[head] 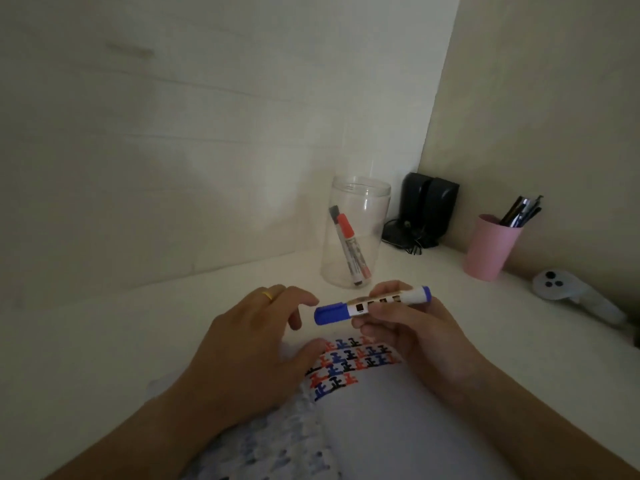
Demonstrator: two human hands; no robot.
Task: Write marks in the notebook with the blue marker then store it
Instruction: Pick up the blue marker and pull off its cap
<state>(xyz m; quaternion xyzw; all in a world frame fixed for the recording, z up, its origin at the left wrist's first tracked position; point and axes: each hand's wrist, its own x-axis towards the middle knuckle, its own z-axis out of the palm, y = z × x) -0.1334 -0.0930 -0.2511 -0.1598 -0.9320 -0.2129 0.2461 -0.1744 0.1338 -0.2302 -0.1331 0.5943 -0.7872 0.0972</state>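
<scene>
Both forearms reach forward over the notebook (374, 403). The right hand (412, 327) pinches the blue marker (372, 304) level above it; the left hand (249, 341) hangs just beside the marker's cap, fingers curled and spread, touching nothing.

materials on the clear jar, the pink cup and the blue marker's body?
Jar: clear glossy plastic, maybe glass; markers show through, ridged neck.
Pink cup: matte, opaque, probably plastic; no shine.
Blue marker: smooth plastic by its look, white barrel, blue cap, held in the right hand.
</scene>
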